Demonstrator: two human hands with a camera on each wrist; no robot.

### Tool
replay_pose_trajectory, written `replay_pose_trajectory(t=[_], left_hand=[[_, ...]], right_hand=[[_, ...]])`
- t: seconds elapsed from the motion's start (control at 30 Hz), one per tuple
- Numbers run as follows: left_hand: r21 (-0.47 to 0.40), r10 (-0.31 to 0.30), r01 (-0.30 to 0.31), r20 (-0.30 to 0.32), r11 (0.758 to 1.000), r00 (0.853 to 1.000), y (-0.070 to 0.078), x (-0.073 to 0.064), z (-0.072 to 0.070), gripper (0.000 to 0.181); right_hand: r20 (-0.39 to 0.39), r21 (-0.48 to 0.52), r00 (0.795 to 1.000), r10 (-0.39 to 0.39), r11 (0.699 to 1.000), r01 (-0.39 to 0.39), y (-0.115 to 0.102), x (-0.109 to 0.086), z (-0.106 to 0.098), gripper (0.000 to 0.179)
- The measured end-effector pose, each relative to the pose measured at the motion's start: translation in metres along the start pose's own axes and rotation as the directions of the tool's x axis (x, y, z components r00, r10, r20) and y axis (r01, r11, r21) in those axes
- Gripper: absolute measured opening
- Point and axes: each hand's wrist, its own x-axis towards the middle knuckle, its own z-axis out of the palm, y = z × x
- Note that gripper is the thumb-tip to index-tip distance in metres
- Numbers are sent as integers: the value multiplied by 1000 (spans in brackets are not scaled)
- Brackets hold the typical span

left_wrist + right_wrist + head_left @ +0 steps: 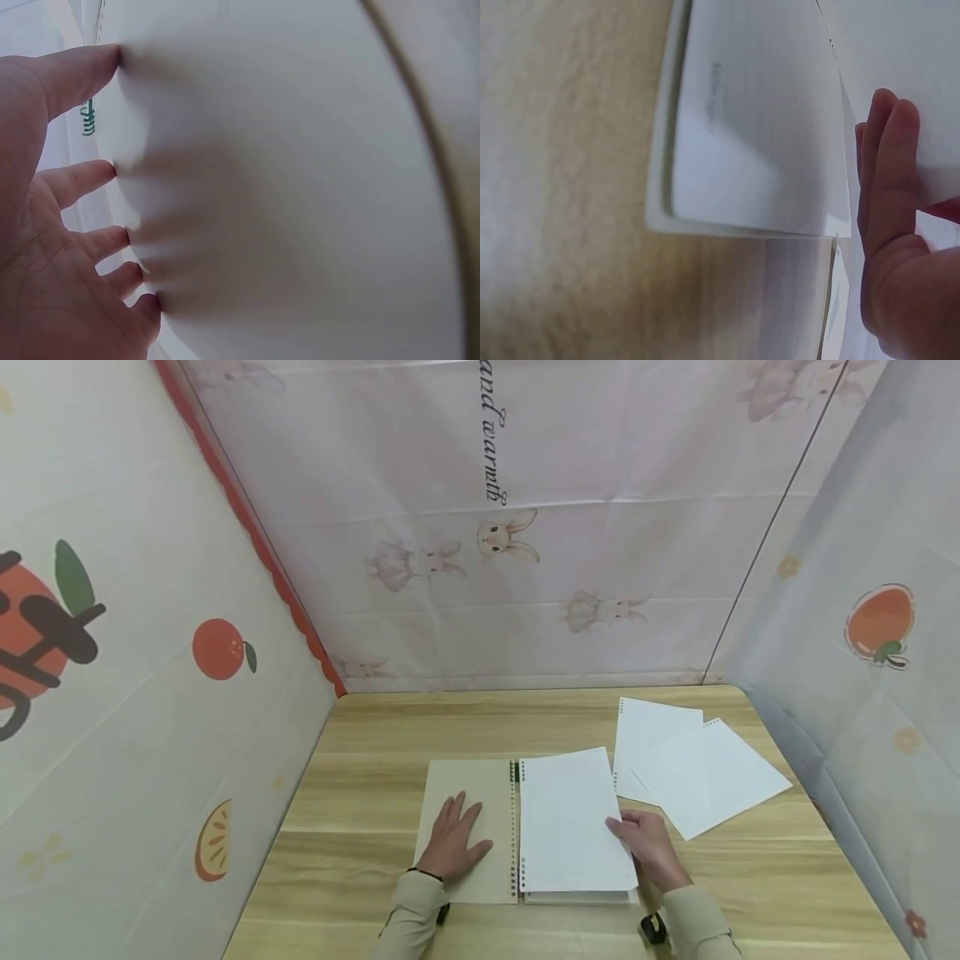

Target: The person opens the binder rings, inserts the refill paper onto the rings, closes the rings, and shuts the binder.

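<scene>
A spiral notebook lies spread on the table, its beige cover [476,785] on the left and white pages at right. My left hand [450,843] rests on that cover with its fingers spread; in the left wrist view the fingertips [112,169] press its surface. With thumb on top and fingers beneath, my right hand [648,843] pinches the right edge of a white sheet [573,818] with punched holes along its left side. That sheet is lifted over the notebook's other pages [757,135]. The dark green spiral binding [514,772] shows between the halves.
Two loose punched sheets lie overlapping at the back right, the nearer sheet [720,777] partly over the farther sheet [652,735]. The wooden table [352,793] is enclosed by printed cloth walls [450,635] at the back and both sides.
</scene>
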Motion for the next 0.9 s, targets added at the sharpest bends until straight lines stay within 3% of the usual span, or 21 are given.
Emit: replay_pose_trajectory(t=[0.33,0.57,0.9], left_hand=[[-13,-13,13,-5,1000,1000,7,0,-5,69],[-1,-52,52,44,999,998,7,0,-5,70],[-2,-39,39,27,999,999,5,0,-3,70]], right_hand=[[15,-9,1000,5,1000,-5,1,3,-2,42],[66,-129,997,39,991,-30,7,0,-3,54],[57,-245,998,-21,969,35,5,-10,-9,49]])
